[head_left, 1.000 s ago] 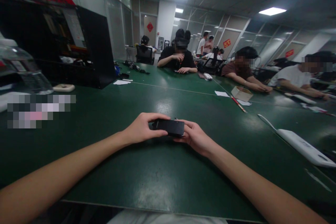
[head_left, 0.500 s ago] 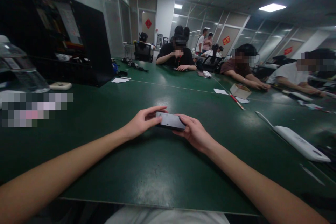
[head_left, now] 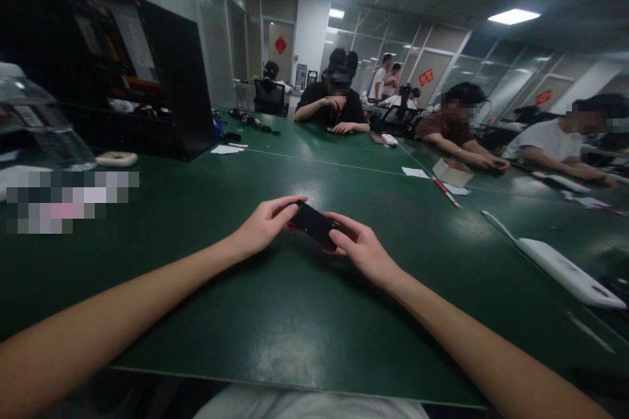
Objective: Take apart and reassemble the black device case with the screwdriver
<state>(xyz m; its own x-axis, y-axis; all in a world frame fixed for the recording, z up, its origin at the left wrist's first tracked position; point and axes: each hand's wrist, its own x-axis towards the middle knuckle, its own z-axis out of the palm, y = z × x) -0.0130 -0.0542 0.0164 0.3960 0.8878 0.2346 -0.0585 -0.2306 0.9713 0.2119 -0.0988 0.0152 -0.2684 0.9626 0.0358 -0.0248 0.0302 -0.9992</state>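
A small dark rectangular box-like device (head_left: pixel 316 225) is held between my two hands just above the green table (head_left: pixel 295 314). Its black face with a few tiny light dots is turned toward me; I cannot make out its exact kind. My left hand (head_left: pixel 272 222) grips the far left end, thumb on top and fingers behind. My right hand (head_left: pixel 362 243) closes on the right end, thumb against the near face and fingers along the far edge. The undersides of the device and some fingertips are hidden.
To the right lies a white power bank (head_left: pixel 567 268) with a strap. Farther back are a small cardboard box (head_left: pixel 452 172) and a red pen-like stick (head_left: pixel 446 192). A black open case (head_left: pixel 177 78) and a plastic bottle (head_left: pixel 49 121) stand left. Several people sit around the table.
The device has been turned over in my hands: its grey face showed before, and now the black face does. Both hands still hold it in about the same place.
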